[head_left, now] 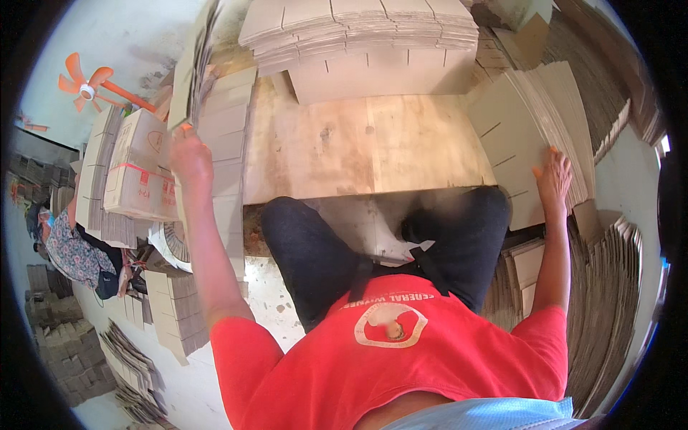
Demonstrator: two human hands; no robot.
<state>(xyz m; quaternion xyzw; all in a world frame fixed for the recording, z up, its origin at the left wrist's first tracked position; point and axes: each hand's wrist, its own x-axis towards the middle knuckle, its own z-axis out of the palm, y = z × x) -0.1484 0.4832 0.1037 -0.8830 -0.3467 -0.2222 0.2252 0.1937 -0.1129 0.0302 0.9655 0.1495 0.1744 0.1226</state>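
My left hand (191,156) is raised at the left, its fingers closed on the lower end of some thin cardboard sheets (188,86). These stand nearly edge-on to me and run up past the top of the view. On the right, my right hand (554,177) rests with fingers apart against the edge of a leaning stack of slotted cardboard sheets (505,136). Between my arms lies a bare wooden board (365,143), just beyond my knees.
A tall pile of slotted cardboard (358,32) sits at the board's far side. More slotted cardboard (222,136) lines its left edge, beside a taped carton (140,168). An orange fan (87,92) and another person (75,251) are farther left. Cardboard bundles (609,287) stand at lower right.
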